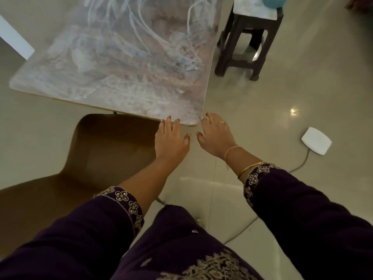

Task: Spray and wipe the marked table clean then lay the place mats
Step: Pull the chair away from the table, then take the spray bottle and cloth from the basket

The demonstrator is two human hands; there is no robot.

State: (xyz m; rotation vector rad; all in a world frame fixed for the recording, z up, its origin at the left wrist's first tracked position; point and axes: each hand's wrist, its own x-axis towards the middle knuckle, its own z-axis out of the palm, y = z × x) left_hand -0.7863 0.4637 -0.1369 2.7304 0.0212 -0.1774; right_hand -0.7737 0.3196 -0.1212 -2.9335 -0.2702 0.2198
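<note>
The marked table (121, 57) fills the upper left, its top smeared all over with whitish chalky streaks and scribbles. My left hand (171, 139) reaches to the table's near corner, fingers straight, fingertips touching its front edge. My right hand (215, 134) is just right of that corner, fingers spread and relaxed, fingertips at the table's right edge. Neither hand holds anything. No spray bottle, cloth or place mats are in view.
A brown chair (96, 156) stands at the table's front edge, below my left arm. A dark stool (248, 39) with a pale cloth and a blue object on it stands to the table's right. A white device (316, 140) with a cable lies on the tiled floor.
</note>
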